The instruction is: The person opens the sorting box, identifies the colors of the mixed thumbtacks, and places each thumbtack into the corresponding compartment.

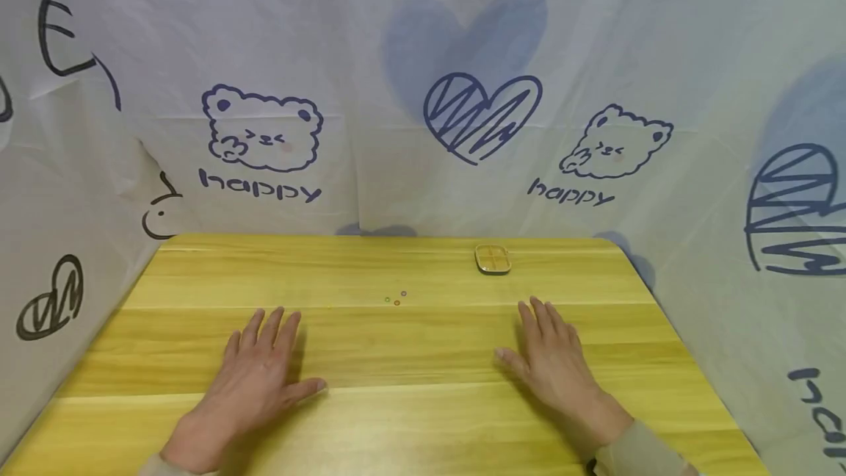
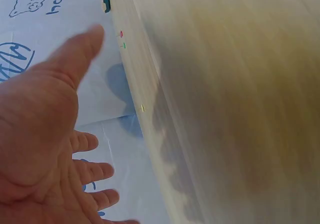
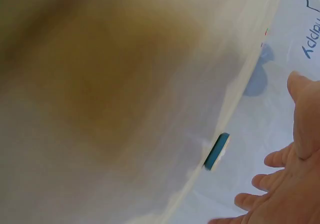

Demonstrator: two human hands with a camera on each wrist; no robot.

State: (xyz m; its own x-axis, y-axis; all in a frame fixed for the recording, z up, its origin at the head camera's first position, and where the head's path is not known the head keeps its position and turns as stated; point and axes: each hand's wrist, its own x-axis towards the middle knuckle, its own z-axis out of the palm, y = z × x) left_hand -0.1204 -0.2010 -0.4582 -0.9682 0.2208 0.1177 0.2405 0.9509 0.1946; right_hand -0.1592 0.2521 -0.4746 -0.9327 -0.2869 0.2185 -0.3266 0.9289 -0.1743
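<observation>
Grip released, left hand (image 1: 251, 384) and right hand (image 1: 557, 372) both empty; for the tiny ring-like pieces (image 1: 397, 303), I'd use light fingertip pinches.

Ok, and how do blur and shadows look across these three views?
Head: mostly clear, with soft shadows beside the left hand and right hand on the tabletop. Left wrist: near tabletop blurred, a scalloped shadow along its far part. Right wrist: near tabletop heavily blurred, with a hazy brownish patch; the small box looks sharper.

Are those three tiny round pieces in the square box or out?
Out: the tiny round pieces lie on the wooden table, apart from the square box.
</observation>
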